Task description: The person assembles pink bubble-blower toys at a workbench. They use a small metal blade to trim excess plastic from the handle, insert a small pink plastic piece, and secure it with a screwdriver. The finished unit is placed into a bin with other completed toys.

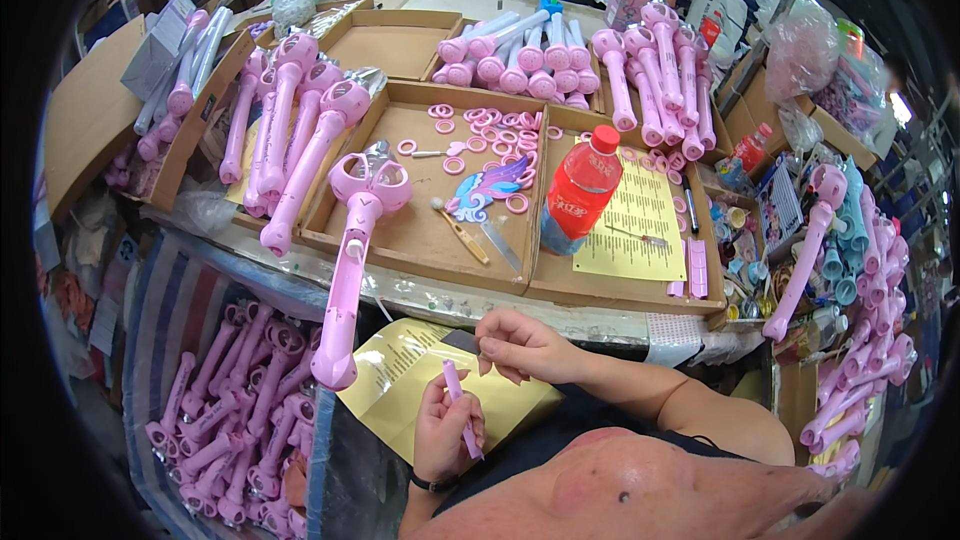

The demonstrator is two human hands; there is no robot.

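My left hand (446, 432) is closed around a narrow pink plastic strip (460, 408), held upright between thumb and fingers. Just above and to the right is my right hand (528, 348), its fingers loosely curled and apart, with nothing visible in them. A yellow printed sheet (400, 395) lies beneath both hands, with a dark grey patch (462, 340) beside my right fingertips. Left of my hands, a pink toy wand (345, 310) with a hollow, uncovered handle rests its round head on the cardboard tray (400, 210) and juts over the table edge.
The tray holds pink rings (490, 130), a winged blue-purple piece (492, 188) and a wooden-handled tool (462, 238). A red-capped bottle (582, 190) stands right of them. More pink wands fill a striped bag (150, 340) at lower left. People stand across the table.
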